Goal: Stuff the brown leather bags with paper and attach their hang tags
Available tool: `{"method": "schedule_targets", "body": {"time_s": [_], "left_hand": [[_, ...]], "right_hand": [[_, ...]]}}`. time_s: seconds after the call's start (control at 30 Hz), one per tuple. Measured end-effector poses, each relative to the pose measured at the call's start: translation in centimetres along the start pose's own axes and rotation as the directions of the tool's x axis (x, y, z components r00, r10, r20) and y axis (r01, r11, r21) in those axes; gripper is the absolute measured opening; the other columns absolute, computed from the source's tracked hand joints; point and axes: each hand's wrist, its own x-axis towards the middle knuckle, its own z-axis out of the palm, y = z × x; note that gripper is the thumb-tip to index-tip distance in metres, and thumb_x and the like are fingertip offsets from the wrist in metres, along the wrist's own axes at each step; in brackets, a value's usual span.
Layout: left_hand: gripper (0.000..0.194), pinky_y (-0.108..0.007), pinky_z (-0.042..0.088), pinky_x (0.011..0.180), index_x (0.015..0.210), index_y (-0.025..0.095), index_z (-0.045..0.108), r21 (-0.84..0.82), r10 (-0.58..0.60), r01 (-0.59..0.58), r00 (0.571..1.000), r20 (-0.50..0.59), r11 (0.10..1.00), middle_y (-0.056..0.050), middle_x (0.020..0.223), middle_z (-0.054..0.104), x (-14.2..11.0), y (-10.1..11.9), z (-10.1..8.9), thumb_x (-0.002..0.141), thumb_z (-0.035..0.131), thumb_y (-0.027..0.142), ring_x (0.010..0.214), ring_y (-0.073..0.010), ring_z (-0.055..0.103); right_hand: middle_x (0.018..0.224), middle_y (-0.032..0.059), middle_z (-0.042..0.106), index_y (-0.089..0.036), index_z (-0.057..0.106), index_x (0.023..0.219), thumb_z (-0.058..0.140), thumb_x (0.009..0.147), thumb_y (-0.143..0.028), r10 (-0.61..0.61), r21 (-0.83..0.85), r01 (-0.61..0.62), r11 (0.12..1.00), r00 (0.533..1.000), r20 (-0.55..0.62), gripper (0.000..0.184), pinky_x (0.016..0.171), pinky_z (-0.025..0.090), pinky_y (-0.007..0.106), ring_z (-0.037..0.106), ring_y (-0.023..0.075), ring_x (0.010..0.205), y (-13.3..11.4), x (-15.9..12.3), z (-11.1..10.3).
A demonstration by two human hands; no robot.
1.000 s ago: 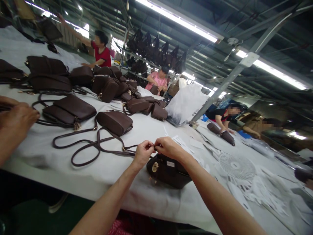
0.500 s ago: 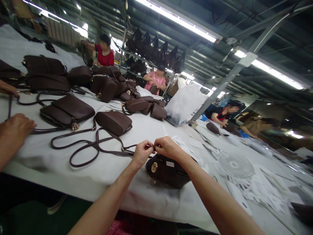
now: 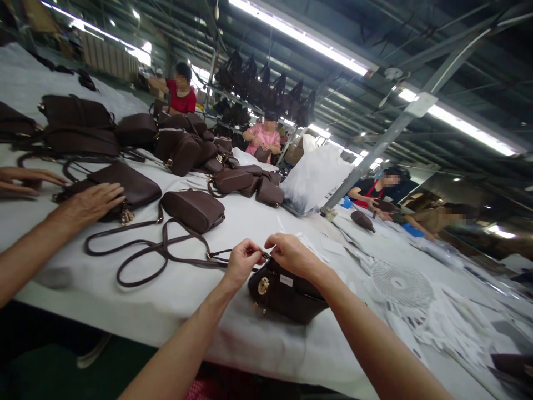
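Observation:
A dark brown handbag with a gold charm and a small white label rests near the table's front edge. Above its left end, my left hand is closed in a pinch on a small metal strap clip. My right hand has its fingers curled over the top of the bag by the clip; its thumb is mostly hidden. A thin brown strap lies looped on the table to the left and runs behind my left hand. Another brown bag sits beside the loops.
At left, a co-worker's hands lie over a flat brown bag. Several bags are heaped behind. A white plastic bag stands by a slanted metal post. A white round woven-looking piece lies right. Other people work farther back.
My right fingertips have moved slightly away from my left pinch, exposing the metal clip. The co-worker's hands at left have moved right onto the flat bag.

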Motion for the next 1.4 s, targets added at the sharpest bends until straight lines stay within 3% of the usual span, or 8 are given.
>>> {"method": "schedule_targets", "body": {"time_s": [0.13,0.3,0.6,0.8,0.97,1.23,1.4], "left_hand": [[0.024,-0.017,0.041,0.045,0.078,0.016,0.053,-0.021,-0.017,0.017,0.999,-0.027,1.000,0.005,0.061,0.059,0.1,0.7,-0.4,0.061,0.069,0.021,0.051,-0.0102,0.060],[0.031,-0.016,0.042,0.048,0.086,0.014,0.058,-0.042,0.001,-0.004,0.997,-0.081,0.999,0.005,0.058,0.059,0.2,1.7,-0.9,0.058,0.070,0.020,0.055,-0.0085,0.056],[0.036,-0.019,0.046,0.043,0.090,0.014,0.060,-0.029,-0.029,0.026,0.991,-0.133,0.999,0.004,0.061,0.058,0.4,1.4,-0.8,0.058,0.069,0.025,0.055,-0.0105,0.053],[0.029,-0.019,0.047,0.048,0.084,0.014,0.064,-0.034,-0.019,0.015,0.993,-0.115,0.999,-0.002,0.072,0.068,0.7,0.6,-0.1,0.057,0.069,0.026,0.062,-0.0127,0.060],[0.024,-0.018,0.042,0.044,0.075,0.015,0.065,-0.026,-0.008,0.003,0.977,-0.211,1.000,0.001,0.059,0.063,0.6,0.2,-0.1,0.055,0.071,0.026,0.052,-0.0111,0.057],[0.018,-0.019,0.046,0.042,0.073,0.014,0.068,0.008,0.005,-0.003,0.984,-0.180,1.000,0.001,0.056,0.061,0.7,0.5,-0.3,0.056,0.070,0.020,0.052,-0.0117,0.057],[0.021,-0.020,0.048,0.046,0.077,0.013,0.071,-0.012,-0.093,0.093,0.990,-0.108,0.996,0.000,0.061,0.063,0.3,1.2,-0.9,0.058,0.070,0.021,0.053,-0.0097,0.055]], "right_hand": [[0.092,0.0091,0.068,-0.014,0.071,0.090,0.054,0.079,-0.004,0.017,-0.114,-0.010,0.993,0.998,0.059,0.023,0.072,0.042,0.023,0.062,0.0158,0.082,-0.7,0.6,0.1],[0.087,0.0071,0.070,-0.017,0.073,0.087,0.059,0.079,-0.014,-0.008,-0.148,0.031,0.989,0.988,0.155,0.016,0.067,0.039,0.023,0.062,0.0171,0.080,-1.0,1.9,0.8],[0.085,0.0068,0.070,-0.019,0.073,0.079,0.054,0.074,-0.013,0.014,-0.117,-0.004,0.993,0.996,0.084,0.020,0.064,0.037,0.024,0.062,0.0175,0.079,-0.9,2.2,1.6],[0.082,0.0073,0.071,-0.019,0.073,0.077,0.055,0.072,-0.017,0.044,-0.098,-0.043,0.994,0.999,0.015,0.019,0.063,0.036,0.025,0.063,0.0188,0.079,-0.1,2.5,2.3],[0.086,0.0074,0.072,-0.021,0.074,0.077,0.054,0.072,-0.017,0.065,-0.106,-0.066,0.992,0.998,-0.020,0.021,0.060,0.036,0.025,0.065,0.0200,0.081,-0.6,2.2,2.4],[0.079,0.0061,0.072,-0.019,0.074,0.076,0.057,0.072,-0.015,0.020,-0.052,-0.022,0.998,0.999,-0.029,0.018,0.062,0.040,0.024,0.064,0.0185,0.075,-0.4,1.8,1.9],[0.071,0.0037,0.069,-0.016,0.072,0.074,0.057,0.072,-0.011,-0.032,0.031,0.033,0.999,0.999,-0.020,0.016,0.059,0.036,0.023,0.057,0.0141,0.065,0.8,2.1,1.7]]}}
